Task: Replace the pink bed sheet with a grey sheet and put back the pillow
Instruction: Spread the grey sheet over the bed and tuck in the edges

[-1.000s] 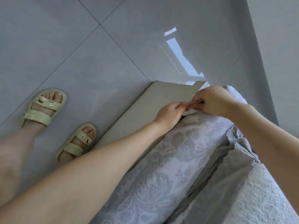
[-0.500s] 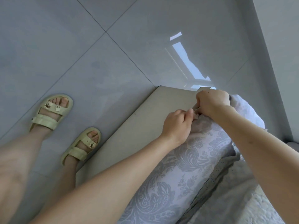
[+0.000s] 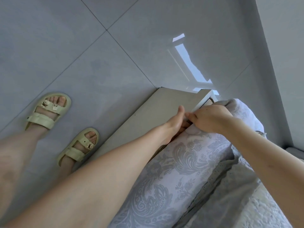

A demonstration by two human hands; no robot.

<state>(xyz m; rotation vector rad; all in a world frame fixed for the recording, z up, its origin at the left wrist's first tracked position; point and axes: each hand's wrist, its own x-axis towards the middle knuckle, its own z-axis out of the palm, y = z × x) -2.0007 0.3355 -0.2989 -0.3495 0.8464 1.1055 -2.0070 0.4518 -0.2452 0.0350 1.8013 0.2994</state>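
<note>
Progress looked partial. No pink sheet showed anywhere in the frame, so it had most likely been stripped. The grey sheet (image 3: 233, 191), with its eyelet-lace edge, lay bunched along the top of the patterned mattress (image 3: 172, 175) at lower right, and the mattress side was bare beneath it.

Both hands met at the mattress corner, right of centre. The left hand (image 3: 172, 124) reached down between the mattress and the beige bed frame (image 3: 148, 117). Its thumb (image 3: 181, 110) stood up, but its fingers were mostly hidden, so its grip could not be judged. The right hand (image 3: 212, 117) sat on the corner, just beside the left, with its fingers curled towards the edge. Whether they pinched any cloth could not be made out.

By my reading, the corner was being readied for fitting. The grey sheet had not been drawn over it or tucked down this side. That remained to be done, as did replacing the pillow, which was out of sight.

Two feet in pale sandals (image 3: 49, 111) stood on the glossy tiled floor (image 3: 98, 63) at left.
</note>
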